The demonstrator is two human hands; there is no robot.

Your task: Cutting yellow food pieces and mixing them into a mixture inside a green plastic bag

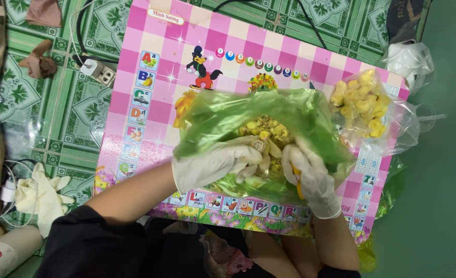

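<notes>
Bright, even overhead light with faint shadows; glare glints off the translucent green plastic bag (258,118) at centre frame; detail is slightly soft throughout.

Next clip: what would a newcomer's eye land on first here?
The bright pink checkered board on the green tiled floor. At its middle, the gloved left hand and right hand work inside a green plastic bag; a clear bag of yellow pieces lies at the board's right.
</notes>
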